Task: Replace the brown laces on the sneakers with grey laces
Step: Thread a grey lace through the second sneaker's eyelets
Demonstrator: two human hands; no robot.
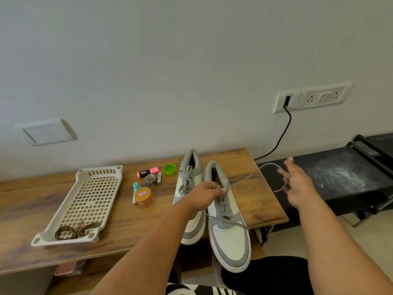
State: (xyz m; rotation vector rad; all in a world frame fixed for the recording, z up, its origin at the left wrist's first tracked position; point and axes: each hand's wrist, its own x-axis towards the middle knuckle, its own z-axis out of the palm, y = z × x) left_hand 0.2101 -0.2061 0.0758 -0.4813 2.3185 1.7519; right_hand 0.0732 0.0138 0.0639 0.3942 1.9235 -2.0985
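Two grey-and-white sneakers lie side by side on the wooden table [127, 220]. The left sneaker [188, 188] carries a tied grey lace. Over the right sneaker [229, 235], my left hand [205, 192] pinches its grey lace [240, 182] near the upper eyelets. That lace runs right, blurred, to a loop [270, 165] by my right hand [297, 188], whose fingers are spread; its hold on the lace is unclear. Another strand crosses the right sneaker's toe side. The brown laces [76, 229] lie coiled in the near end of a white perforated tray [106, 173].
Between the tray and the sneakers lie a pink highlighter [147, 172], a green cap [170, 169], a tape roll [150, 179], batteries, a teal cap and an orange-lidded jar [144, 196]. A black treadmill [340, 177] stands to the right. A black cable [282, 133] hangs from a wall socket.
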